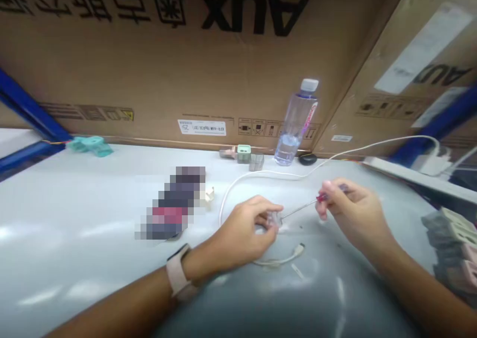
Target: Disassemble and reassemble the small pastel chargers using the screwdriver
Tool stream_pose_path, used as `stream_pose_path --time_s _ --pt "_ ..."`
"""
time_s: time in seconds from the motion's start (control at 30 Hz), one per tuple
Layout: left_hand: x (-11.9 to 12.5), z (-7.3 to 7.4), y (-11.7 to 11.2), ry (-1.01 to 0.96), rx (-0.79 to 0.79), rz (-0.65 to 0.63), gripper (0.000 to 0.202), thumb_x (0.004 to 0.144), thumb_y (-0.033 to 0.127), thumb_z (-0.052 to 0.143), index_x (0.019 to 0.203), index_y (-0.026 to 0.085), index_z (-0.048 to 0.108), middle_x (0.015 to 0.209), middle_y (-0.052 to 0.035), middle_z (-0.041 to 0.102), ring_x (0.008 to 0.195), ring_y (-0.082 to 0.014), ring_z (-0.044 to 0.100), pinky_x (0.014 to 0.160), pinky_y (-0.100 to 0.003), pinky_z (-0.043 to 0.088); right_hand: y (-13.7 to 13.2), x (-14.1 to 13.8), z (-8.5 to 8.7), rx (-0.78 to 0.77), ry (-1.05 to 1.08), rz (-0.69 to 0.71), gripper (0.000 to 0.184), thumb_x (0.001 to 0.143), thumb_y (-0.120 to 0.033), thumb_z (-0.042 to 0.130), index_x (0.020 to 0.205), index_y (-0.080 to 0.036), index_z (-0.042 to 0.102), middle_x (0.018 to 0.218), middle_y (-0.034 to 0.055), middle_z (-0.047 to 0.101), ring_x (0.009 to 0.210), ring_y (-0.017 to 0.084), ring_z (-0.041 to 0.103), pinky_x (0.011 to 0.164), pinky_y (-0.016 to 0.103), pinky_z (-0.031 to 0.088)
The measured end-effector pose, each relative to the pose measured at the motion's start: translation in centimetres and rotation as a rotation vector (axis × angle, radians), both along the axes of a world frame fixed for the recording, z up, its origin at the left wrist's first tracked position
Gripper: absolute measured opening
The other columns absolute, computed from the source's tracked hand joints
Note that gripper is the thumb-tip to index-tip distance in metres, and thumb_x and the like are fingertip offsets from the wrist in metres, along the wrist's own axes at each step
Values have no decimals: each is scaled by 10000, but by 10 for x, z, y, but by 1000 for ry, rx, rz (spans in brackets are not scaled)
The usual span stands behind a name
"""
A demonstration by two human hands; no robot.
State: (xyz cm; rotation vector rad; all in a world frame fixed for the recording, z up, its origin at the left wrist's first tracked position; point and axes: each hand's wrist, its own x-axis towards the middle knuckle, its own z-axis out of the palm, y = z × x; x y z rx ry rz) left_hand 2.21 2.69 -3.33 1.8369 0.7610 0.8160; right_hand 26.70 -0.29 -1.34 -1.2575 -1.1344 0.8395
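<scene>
My left hand (242, 231) grips a small clear plastic part (275, 219), which its fingers partly hide. My right hand (354, 211) pinches a thin screwdriver (301, 207) with a red and dark handle, and its steel shaft reaches to that clear part. Below the left hand lies a short white cable with a plug (286, 258). A longer white cable (261, 175) loops across the white table (74, 209) behind my hands. A white-strapped watch (177, 271) sits on my left wrist.
A pixelated object (171, 204) lies left of my hands. A water bottle (296, 124) and small items stand along the back, before AUX cardboard boxes (223, 79). Stacked adapters (450, 243) and a power strip (410, 174) are at right.
</scene>
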Motion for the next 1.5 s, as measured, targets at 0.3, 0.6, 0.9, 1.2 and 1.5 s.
stream_pose_path --time_s 0.3,0.6,0.9,1.2,1.5 --pt "1 2 0 3 2 -22 316 932 161 694 1230 141 797 1178 -118 752 994 -202 754 940 -341 645 0 -1 -2 -11 13 10 405 854 -575 869 740 -215 721 585 1 704 499 145 626 531 285 503" --pt "1 3 1 -5 -57 -22 269 946 195 713 1194 165 813 1210 -115 763 1011 -203 756 960 -350 636 1 -2 -2 -16 20 24 423 841 -590 872 731 -214 712 574 1 699 480 151 617 522 296 501" --pt "0 5 2 -13 -93 -24 231 936 203 731 1150 165 812 1211 -106 764 995 -197 755 964 -342 625 0 -4 1 -30 64 70 426 829 -590 881 718 -213 716 567 1 701 474 147 624 510 282 501" --pt "0 4 2 -17 -110 -27 188 941 220 744 1106 172 820 1184 -97 774 992 -194 746 954 -327 616 1 -5 2 -38 94 70 431 810 -592 895 704 -210 724 558 1 700 469 137 625 500 263 490" --pt "0 9 1 -11 -127 -16 161 944 218 731 1058 162 830 1168 -97 778 963 -198 742 927 -326 617 0 -6 4 -36 104 65 451 791 -610 897 687 -210 718 534 9 691 447 140 602 487 275 503"
